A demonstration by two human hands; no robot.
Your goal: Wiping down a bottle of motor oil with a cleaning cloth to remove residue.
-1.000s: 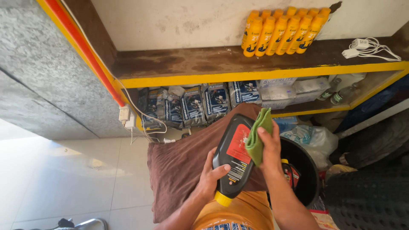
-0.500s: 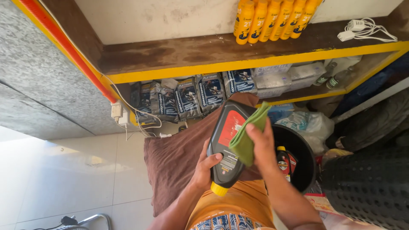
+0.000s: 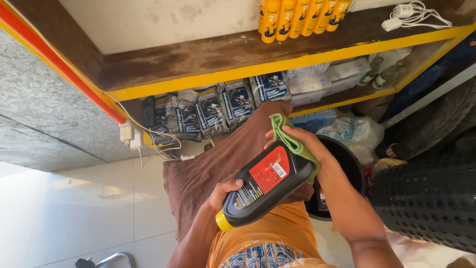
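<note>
Gleaming black bottle (image 3: 265,186), red label, yellow cap

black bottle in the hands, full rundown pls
The bottle is black, glossy, plastic-looking, flattish, with a red label on its face and a yellow cap at the lower-left end. The cap is on. It lies tilted, base up and to the right, above the person's lap. The left hand grips it near the cap; the right hand presses a green cloth against its upper end.
</note>
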